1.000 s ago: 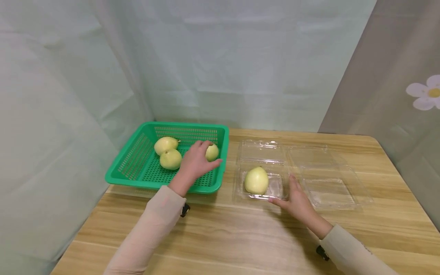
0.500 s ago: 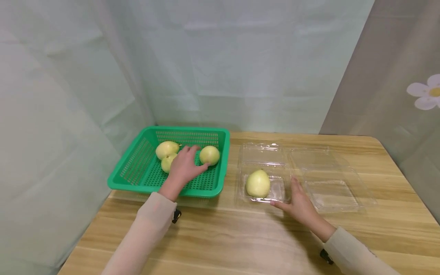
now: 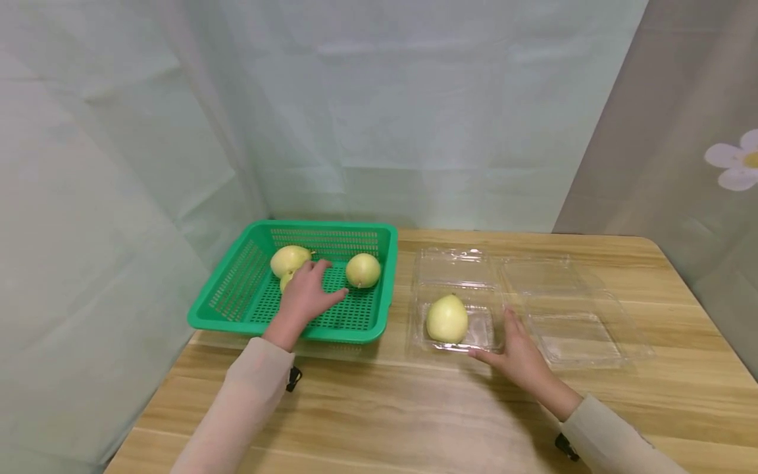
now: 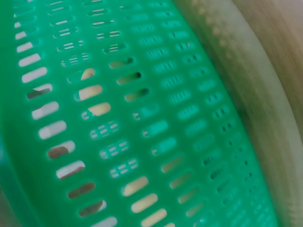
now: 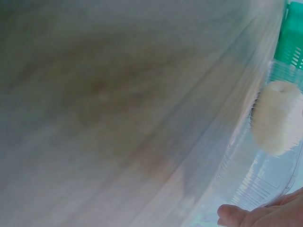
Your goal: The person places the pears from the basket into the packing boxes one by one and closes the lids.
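My left hand [image 3: 308, 296] is inside the green basket [image 3: 331, 225], over a pale yellow-green pear [image 3: 285, 282] that it partly hides. Its thumb points away to the right and its fingers are spread. A second pear [image 3: 289, 261] lies behind, and a third pear [image 3: 363, 270] sits apart at the basket's right side. In front of me, one pear [image 3: 447, 318] rests in the left half of a clear plastic clamshell box [image 3: 481, 326]. My right hand [image 3: 521, 352] touches that box's front right corner, thumb along the front and fingers straight along the side.
Another clear clamshell box [image 3: 577, 336] lies with its lid folded back, right of the first, on the wooden table [image 3: 379, 408]. Pale cloth [image 3: 414, 131] hangs behind. In the left wrist view the slotted basket wall [image 4: 156, 109] fills most of the picture.
My left hand has moved left, away from the pear at the basket's right side and onto the pear at the left. The right hand stays at the box's corner.
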Available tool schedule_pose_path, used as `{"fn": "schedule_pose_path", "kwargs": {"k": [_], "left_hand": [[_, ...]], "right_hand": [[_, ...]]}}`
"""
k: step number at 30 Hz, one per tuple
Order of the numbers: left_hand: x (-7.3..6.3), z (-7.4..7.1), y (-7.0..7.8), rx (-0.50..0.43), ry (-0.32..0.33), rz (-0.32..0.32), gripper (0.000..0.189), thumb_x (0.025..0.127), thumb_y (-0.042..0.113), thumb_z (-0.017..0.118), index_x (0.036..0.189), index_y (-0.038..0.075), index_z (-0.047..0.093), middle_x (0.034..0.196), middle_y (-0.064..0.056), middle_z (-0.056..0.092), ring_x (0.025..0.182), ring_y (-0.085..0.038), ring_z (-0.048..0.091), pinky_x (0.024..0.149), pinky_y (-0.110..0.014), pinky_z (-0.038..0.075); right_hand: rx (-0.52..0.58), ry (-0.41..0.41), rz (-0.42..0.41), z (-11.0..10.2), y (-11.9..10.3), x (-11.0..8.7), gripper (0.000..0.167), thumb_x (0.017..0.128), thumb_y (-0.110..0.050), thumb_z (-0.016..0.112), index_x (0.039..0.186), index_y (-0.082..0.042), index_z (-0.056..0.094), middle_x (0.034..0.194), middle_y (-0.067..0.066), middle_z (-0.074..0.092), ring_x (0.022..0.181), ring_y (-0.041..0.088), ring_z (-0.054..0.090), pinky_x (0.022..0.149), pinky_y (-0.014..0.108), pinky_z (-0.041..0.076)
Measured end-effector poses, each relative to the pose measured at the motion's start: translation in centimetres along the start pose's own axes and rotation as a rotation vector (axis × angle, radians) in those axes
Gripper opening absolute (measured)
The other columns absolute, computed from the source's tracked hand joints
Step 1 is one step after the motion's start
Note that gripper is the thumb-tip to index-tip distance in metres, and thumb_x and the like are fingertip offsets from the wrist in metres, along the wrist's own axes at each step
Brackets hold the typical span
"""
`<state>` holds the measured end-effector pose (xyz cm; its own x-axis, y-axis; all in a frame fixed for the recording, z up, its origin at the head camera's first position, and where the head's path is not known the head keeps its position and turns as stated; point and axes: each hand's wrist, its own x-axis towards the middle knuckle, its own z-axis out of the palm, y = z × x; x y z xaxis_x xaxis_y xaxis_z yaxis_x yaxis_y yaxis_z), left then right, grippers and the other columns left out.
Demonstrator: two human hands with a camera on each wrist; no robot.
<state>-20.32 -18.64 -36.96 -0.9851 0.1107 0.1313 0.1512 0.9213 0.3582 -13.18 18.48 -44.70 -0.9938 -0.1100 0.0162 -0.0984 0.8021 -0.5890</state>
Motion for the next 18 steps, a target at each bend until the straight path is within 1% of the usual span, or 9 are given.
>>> {"fn": "schedule_pose_path", "kwargs": {"k": [3, 8, 11, 18], "left_hand": [[-0.1, 0.1, -0.5, -0.017, -0.024, -0.005, 0.065, 0.082, 0.038, 0.069, 0.131, 0.0, 0.049, 0.126, -0.028, 0.05, 0.109, -0.041, 0.054, 0.079, -0.054, 0.05], [0.3, 0.1, -1.2, -0.059, -0.085, 0.017, 0.067, 0.086, 0.035, 0.068, 0.136, -0.002, 0.043, 0.135, -0.03, 0.043, 0.119, -0.043, 0.048, 0.089, -0.056, 0.046], [0.4, 0.2, -1.5, -0.063, -0.095, 0.03, 0.066, 0.087, 0.032, 0.067, 0.136, -0.004, 0.042, 0.136, -0.031, 0.041, 0.12, -0.044, 0.046, 0.09, -0.057, 0.045], [0.5, 0.4, -2.5, -0.066, -0.118, 0.014, 0.067, 0.087, 0.031, 0.067, 0.137, -0.004, 0.04, 0.14, -0.032, 0.035, 0.125, -0.046, 0.041, 0.094, -0.059, 0.042]], "right_hand": [[0.002, -0.001, 0.002, 0.0, 0.0, 0.0, 0.12, 0.074, -0.056, 0.072, 0.144, 0.018, 0.009, 0.147, 0.04, 0.014, 0.133, 0.056, 0.02, 0.106, 0.063, 0.025], [0.017, 0.006, 0.006, 0.1, 0.2, 0.0, 0.12, 0.074, -0.055, 0.073, 0.143, 0.018, 0.009, 0.148, 0.04, 0.013, 0.133, 0.056, 0.019, 0.106, 0.062, 0.023], [0.02, 0.005, 0.007, 0.2, 0.2, 0.0, 0.121, 0.073, -0.055, 0.073, 0.143, 0.018, 0.009, 0.147, 0.04, 0.013, 0.133, 0.057, 0.019, 0.106, 0.062, 0.023], [0.009, 0.01, 0.011, 0.2, 0.1, -0.1, 0.12, 0.073, -0.056, 0.073, 0.143, 0.018, 0.009, 0.148, 0.04, 0.013, 0.133, 0.056, 0.02, 0.107, 0.061, 0.024]]}}
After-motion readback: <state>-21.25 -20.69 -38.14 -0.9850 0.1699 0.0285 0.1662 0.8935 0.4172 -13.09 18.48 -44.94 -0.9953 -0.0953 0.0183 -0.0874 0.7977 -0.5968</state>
